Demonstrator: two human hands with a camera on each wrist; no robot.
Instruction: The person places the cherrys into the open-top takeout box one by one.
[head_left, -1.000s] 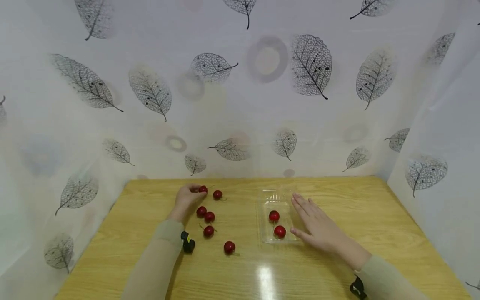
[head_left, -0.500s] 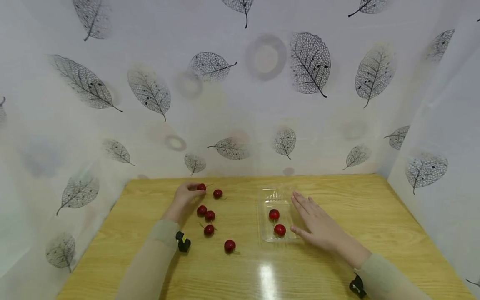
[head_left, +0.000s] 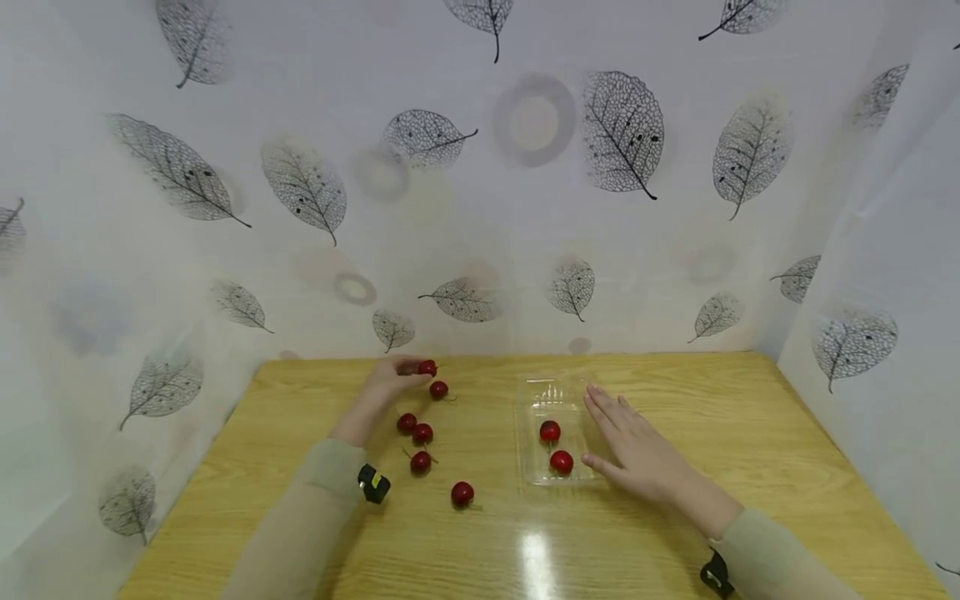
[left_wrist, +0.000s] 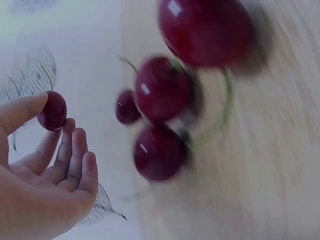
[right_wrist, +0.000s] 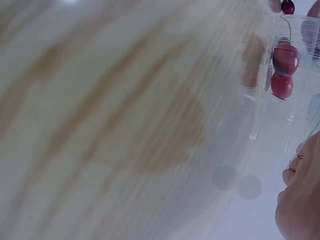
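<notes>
Between thumb and fingertips my left hand pinches a dark red cherry with a green stem, near the table's back edge. Several more cherries lie on the wood below and beside that hand; the left wrist view shows a close group, one cherry with its stem up. A clear plastic box stands right of them, holding two cherries. My right hand lies with straight fingers along the box's right side; in the right wrist view its curved fingers show at the box wall.
The wooden table ends at the back against a pale curtain printed with leaves, which also closes both sides. Black wrist cameras sit at the cuffs.
My left hand has moved right and slightly back, carrying the cherry past its earlier spot to above another cherry. The right hand and the box have stayed in place.
</notes>
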